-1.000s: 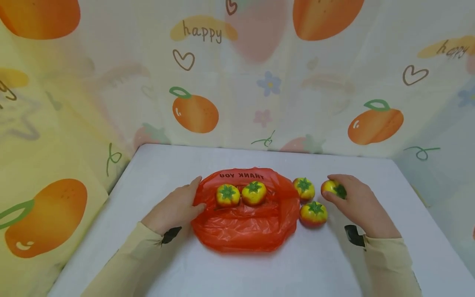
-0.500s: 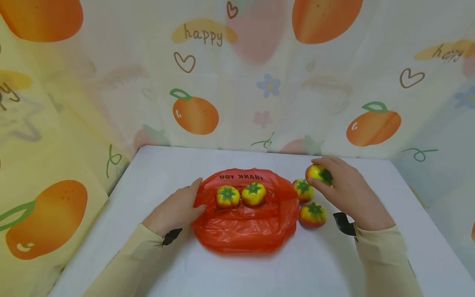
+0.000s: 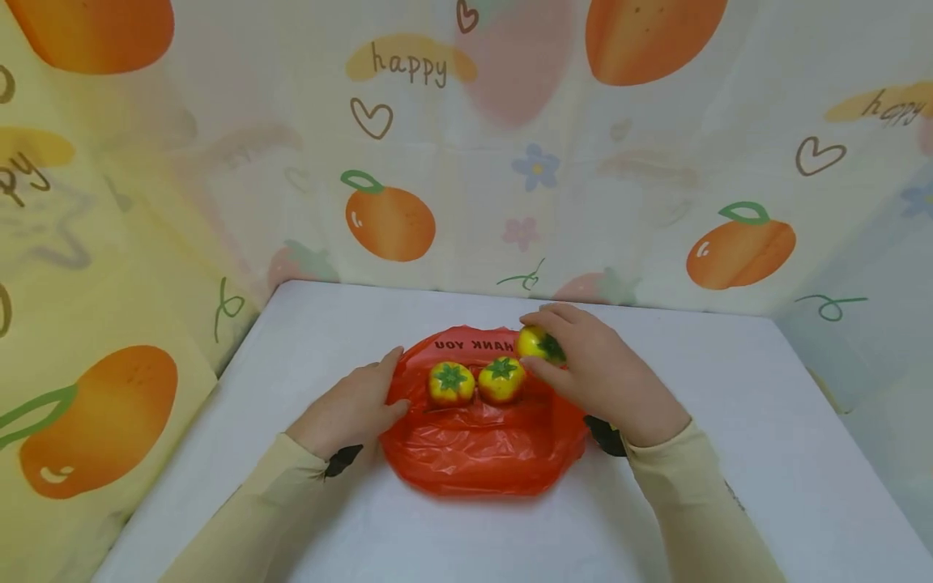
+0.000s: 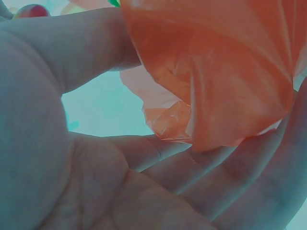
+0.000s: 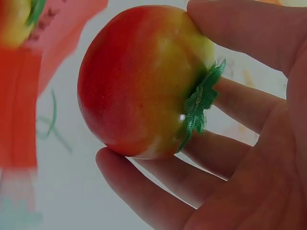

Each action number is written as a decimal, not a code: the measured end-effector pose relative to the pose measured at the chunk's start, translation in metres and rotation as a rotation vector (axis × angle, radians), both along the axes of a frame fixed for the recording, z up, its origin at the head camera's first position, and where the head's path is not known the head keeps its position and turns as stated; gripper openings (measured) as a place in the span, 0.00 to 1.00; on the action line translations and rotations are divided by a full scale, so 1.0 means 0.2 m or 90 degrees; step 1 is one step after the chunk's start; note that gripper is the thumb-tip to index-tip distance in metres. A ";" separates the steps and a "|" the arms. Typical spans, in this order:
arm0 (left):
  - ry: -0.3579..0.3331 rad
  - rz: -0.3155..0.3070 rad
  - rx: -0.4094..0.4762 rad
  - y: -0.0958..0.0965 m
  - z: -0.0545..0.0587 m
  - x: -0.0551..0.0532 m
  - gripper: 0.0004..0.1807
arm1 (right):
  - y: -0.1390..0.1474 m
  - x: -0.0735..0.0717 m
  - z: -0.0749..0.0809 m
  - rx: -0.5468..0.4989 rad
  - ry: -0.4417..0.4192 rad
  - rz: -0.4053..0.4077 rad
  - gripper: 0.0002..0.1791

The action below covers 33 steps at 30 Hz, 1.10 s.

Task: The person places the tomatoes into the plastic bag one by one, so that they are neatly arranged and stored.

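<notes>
A red plastic bag [image 3: 474, 461] with printed lettering lies on the table in the head view. My left hand [image 3: 353, 409] holds its left side, with the thumb and fingers on either side of the film [image 4: 230, 72] in the left wrist view. Two yellow-red toy tomatoes [image 3: 451, 385] with green leafy tops sit side by side within the bag's outline. My right hand [image 3: 601, 372] grips another toy tomato [image 5: 144, 81] between thumb and fingertips, over the bag's upper right part. Behind this hand, the bag's right side is mostly hidden.
A white table [image 3: 466, 538] spreads around the bag. Fruit-printed cloth [image 3: 627, 194] rises behind the table and along its left side. Dark wrist straps or mounts [image 3: 607, 436] show under both wrists.
My right hand has carried its toy tomato left from the table's right side to over the bag, covering the two tomatoes beside it. My left hand has stayed on the bag.
</notes>
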State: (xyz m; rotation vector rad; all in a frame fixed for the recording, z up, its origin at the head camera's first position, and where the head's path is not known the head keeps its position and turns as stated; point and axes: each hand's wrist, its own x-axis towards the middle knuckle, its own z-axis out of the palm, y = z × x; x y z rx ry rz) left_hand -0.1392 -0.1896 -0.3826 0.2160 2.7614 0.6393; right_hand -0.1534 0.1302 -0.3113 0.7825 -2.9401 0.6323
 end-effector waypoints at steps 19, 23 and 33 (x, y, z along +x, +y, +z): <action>0.029 -0.013 -0.007 -0.01 -0.01 -0.01 0.48 | -0.41 0.10 -0.22 0.038 -0.069 0.131 0.31; 0.031 -0.018 -0.011 -0.02 -0.01 -0.02 0.47 | -0.46 0.12 -0.29 0.040 -0.093 0.139 0.30; 0.016 -0.007 -0.012 -0.01 -0.01 0.00 0.47 | -0.53 0.14 -0.42 0.056 -0.132 0.134 0.30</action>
